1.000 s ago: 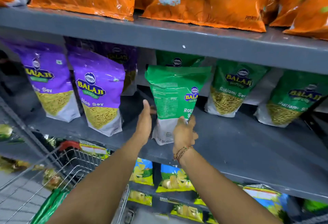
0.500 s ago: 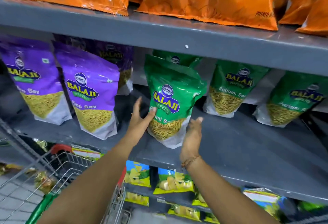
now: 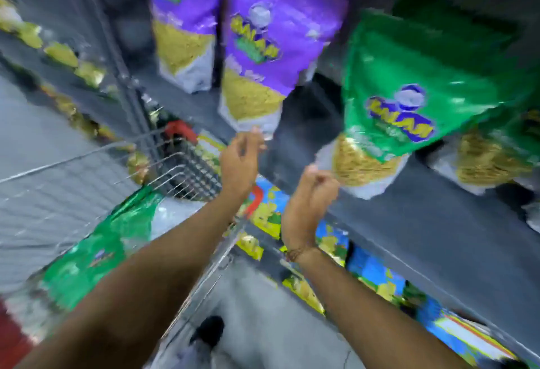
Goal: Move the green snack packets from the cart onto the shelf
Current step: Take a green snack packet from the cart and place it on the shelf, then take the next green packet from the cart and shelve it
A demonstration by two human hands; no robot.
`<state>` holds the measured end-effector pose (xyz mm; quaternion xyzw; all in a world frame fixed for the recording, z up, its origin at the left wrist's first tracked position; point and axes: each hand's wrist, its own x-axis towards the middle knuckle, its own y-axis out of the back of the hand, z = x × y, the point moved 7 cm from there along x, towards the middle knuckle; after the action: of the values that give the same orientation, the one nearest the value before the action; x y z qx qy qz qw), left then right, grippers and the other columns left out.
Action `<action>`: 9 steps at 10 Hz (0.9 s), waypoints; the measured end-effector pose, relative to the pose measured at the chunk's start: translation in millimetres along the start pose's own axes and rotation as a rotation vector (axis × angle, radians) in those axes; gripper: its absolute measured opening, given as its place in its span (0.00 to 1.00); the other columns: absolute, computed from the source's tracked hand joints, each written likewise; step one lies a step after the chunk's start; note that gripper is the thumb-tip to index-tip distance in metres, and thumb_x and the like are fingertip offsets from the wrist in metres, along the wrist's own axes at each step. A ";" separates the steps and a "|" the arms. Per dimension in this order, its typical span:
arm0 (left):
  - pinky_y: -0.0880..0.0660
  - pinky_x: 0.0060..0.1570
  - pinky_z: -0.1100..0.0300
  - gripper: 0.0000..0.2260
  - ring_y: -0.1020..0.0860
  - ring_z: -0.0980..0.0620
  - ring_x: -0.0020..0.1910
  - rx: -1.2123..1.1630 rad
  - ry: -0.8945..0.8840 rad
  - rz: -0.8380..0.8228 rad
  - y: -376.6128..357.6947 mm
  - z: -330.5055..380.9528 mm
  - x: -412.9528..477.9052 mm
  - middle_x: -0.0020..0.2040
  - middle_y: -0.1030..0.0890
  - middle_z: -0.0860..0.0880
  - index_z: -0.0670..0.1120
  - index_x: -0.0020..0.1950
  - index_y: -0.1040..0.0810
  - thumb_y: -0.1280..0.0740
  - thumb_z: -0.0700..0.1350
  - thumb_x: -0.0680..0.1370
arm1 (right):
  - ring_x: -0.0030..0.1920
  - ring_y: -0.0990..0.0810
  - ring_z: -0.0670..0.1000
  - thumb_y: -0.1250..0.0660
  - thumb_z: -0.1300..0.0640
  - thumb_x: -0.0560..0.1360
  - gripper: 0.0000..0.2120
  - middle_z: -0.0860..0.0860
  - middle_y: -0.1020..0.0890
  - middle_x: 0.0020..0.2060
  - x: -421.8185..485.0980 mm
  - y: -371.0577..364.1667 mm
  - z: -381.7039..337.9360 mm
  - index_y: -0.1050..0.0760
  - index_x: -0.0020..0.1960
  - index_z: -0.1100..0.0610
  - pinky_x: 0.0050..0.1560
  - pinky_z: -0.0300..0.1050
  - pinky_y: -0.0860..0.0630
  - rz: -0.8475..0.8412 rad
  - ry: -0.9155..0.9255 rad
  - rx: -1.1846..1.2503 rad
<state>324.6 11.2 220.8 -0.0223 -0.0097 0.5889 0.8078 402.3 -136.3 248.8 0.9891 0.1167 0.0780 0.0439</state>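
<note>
The view is blurred by motion. A green snack packet (image 3: 409,99) stands upright on the grey shelf (image 3: 409,222), with other green packets (image 3: 493,152) behind it to the right. My right hand (image 3: 309,202) is just in front of its lower left corner, fingers loosely curled, holding nothing. My left hand (image 3: 239,161) hovers over the shelf's front edge, above the wire cart (image 3: 175,170), fingers loosely bent and empty. Another green packet (image 3: 99,246) lies in the cart, partly hidden by my left forearm.
Two purple snack packets (image 3: 257,56) stand on the same shelf to the left. Yellow and blue packets (image 3: 271,213) fill the shelf below. The cart has a red handle (image 3: 179,132). A dark shoe (image 3: 209,330) shows on the grey floor.
Both hands have let go of the green packet, which now stands on the shelf, and drawn back towards me. The camera has swung down and left, bringing the cart into view.
</note>
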 end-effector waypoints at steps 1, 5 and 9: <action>0.27 0.45 0.54 0.15 0.25 0.50 0.36 -0.055 0.190 0.342 97.7 -55.3 6.2 0.28 0.23 0.54 0.51 0.31 0.27 0.42 0.54 0.75 | 0.44 0.28 0.51 0.45 0.46 0.74 0.08 0.46 0.26 0.37 -42.9 -92.3 14.0 0.32 0.40 0.49 0.50 0.47 0.31 -0.466 0.063 -0.113; 0.29 0.39 0.56 0.16 0.28 0.53 0.38 -0.337 1.181 0.254 236.5 -352.4 -15.8 0.40 0.27 0.52 0.49 0.40 0.31 0.42 0.62 0.75 | 0.63 0.28 0.64 0.41 0.55 0.75 0.20 0.64 0.25 0.62 -146.6 -350.5 262.8 0.33 0.66 0.61 0.62 0.57 0.30 -1.286 0.095 -1.006; 0.27 0.25 0.67 0.05 0.22 0.52 0.30 -0.251 0.845 0.572 236.0 -273.6 -46.2 0.41 0.20 0.46 0.47 0.42 0.28 0.33 0.42 0.74 | 0.57 0.24 0.65 0.40 0.64 0.73 0.14 0.66 0.23 0.57 -138.2 -271.1 186.2 0.29 0.58 0.65 0.51 0.52 0.27 -1.042 -0.080 -0.848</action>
<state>97.5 32.5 -63.1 -0.3561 0.2531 0.7199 0.5393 239.4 80.8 17.2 0.7026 0.5364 0.0492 0.4649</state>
